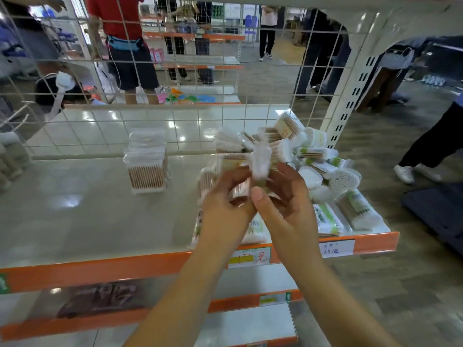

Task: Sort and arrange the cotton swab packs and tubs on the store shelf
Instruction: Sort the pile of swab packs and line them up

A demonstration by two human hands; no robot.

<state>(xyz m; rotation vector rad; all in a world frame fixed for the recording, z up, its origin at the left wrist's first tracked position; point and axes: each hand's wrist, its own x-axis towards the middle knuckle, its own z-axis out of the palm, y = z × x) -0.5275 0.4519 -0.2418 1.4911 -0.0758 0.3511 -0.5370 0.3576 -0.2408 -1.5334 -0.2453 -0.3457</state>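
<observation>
Bright overhead glare on the shelf (75,201); edges bend, moving packs perhaps motion-blurred.

I see my left hand (226,196) and right hand (283,199) together gripping a blurred pack of cotton swabs (260,164) above the shelf (87,209). A neat stack of packs (146,162) stands near its middle; a loose pile of packs and tubs (318,159) crowds its right edge.

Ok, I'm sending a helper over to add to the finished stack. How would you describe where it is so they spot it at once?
Find the top shelf with the orange front edge. Left of its middle, apart from the jumbled heap at the right end, stands the neat stack of clear packs. It alone is squared up and upright, wooden sticks vertical.
</observation>
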